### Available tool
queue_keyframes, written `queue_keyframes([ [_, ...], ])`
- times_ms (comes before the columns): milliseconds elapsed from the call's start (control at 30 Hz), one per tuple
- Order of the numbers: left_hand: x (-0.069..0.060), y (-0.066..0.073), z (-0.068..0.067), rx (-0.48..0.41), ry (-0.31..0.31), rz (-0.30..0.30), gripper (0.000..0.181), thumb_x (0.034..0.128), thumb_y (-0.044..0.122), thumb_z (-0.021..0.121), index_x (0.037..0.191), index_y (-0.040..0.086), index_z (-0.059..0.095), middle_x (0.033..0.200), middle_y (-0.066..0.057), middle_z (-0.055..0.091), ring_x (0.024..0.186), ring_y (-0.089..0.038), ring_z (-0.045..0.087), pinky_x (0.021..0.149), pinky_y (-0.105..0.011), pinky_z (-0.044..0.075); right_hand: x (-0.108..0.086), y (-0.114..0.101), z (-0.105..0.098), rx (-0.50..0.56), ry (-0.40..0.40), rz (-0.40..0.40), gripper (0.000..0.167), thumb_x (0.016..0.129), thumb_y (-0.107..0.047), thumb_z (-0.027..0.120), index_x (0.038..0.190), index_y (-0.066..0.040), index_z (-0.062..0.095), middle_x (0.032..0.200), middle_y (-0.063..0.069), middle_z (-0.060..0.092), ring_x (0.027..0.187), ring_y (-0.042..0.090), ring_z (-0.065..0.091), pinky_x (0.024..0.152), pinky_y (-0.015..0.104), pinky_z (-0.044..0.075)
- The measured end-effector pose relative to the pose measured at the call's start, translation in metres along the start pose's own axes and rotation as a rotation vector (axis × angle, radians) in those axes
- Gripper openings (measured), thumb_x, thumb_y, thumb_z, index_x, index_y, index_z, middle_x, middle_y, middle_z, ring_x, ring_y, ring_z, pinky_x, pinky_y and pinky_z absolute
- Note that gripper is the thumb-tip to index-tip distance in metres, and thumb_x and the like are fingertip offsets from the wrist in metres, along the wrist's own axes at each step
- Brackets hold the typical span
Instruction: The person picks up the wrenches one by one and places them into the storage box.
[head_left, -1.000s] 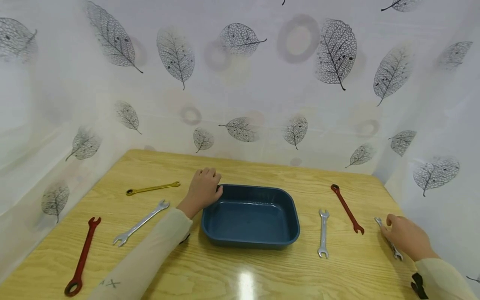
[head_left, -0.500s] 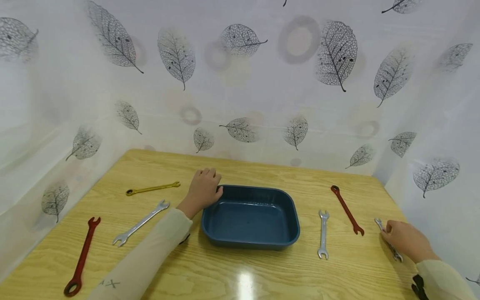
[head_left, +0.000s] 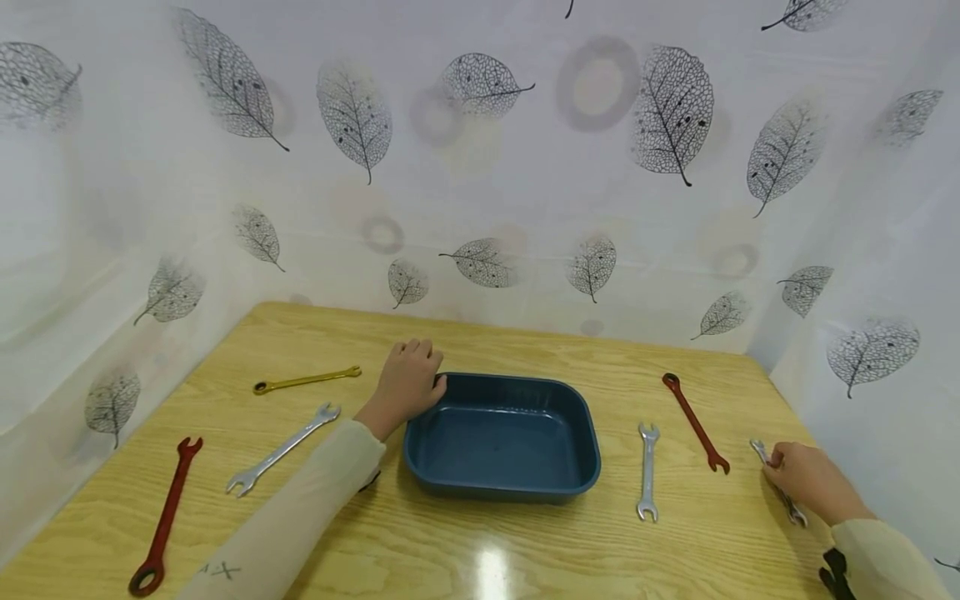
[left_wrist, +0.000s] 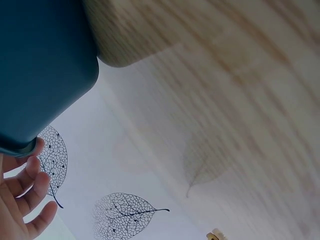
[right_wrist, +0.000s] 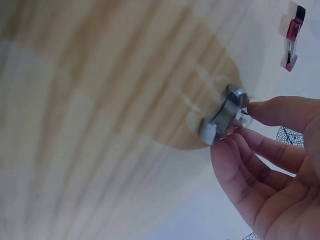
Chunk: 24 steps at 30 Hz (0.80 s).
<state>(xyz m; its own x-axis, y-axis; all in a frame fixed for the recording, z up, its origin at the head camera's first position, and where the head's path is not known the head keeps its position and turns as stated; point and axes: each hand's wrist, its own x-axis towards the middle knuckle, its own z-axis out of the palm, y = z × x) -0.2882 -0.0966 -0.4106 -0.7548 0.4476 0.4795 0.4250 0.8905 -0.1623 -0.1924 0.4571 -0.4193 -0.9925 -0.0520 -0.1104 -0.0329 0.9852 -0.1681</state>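
Observation:
My left hand (head_left: 405, 385) grips the back left corner of a dark blue rectangular tray (head_left: 498, 446), its thumb over the rim. In the left wrist view, the fingers (left_wrist: 33, 192) curl near the corner of the tray (left_wrist: 45, 65). At the table's right side, my right hand (head_left: 817, 483) pinches a silver double open-end wrench (head_left: 797, 515) that lies on or just over the wood; which one cannot be told. The right wrist view has that wrench (right_wrist: 226, 114) between thumb and fingertips, its middle hidden by my right hand (right_wrist: 280, 165).
Right of the tray lie a silver wrench (head_left: 647, 473) and a red wrench (head_left: 696, 423). On the left are a yellow wrench (head_left: 311, 379), a silver wrench (head_left: 283, 450) and a red wrench (head_left: 169, 512). A leaf-patterned curtain (head_left: 525, 192) borders the wooden table (head_left: 480, 542).
My right hand has moved slightly down, and its fingers have come together on the silver wrench. The left hand and tray hold their place; the head view shifts slightly.

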Motion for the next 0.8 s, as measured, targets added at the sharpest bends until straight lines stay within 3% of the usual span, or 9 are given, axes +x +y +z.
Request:
queue_keyframes([
  [533, -0.0001, -0.0002, -0.0022, 0.004, -0.012, -0.002, 0.022, 0.0846, 0.029, 0.065, 0.094, 0.009, 0.065, 0.09, -0.008, 0.059, 0.085, -0.025, 0.057, 0.08, -0.041, 0.046, 0.0022, -0.0051, -0.0067, 0.03, 0.007, 0.027, 0.014, 0.081, -0.007, 0.065, 0.072, 0.004, 0.066, 0.065, 0.007, 0.065, 0.053, 0.012, 0.054, 0.053, 0.033, 0.047],
  [800, 0.0002, -0.0006, -0.0041, 0.014, -0.006, 0.004, 0.022, 0.0842, 0.029, 0.066, 0.093, 0.009, 0.065, 0.09, -0.008, 0.059, 0.085, -0.025, 0.057, 0.08, -0.041, 0.046, -0.0001, -0.0103, -0.0087, 0.056, -0.023, 0.087, 0.016, 0.08, -0.008, 0.068, 0.077, 0.007, 0.07, 0.07, 0.015, 0.068, 0.057, 0.016, 0.059, 0.058, 0.04, 0.05],
])
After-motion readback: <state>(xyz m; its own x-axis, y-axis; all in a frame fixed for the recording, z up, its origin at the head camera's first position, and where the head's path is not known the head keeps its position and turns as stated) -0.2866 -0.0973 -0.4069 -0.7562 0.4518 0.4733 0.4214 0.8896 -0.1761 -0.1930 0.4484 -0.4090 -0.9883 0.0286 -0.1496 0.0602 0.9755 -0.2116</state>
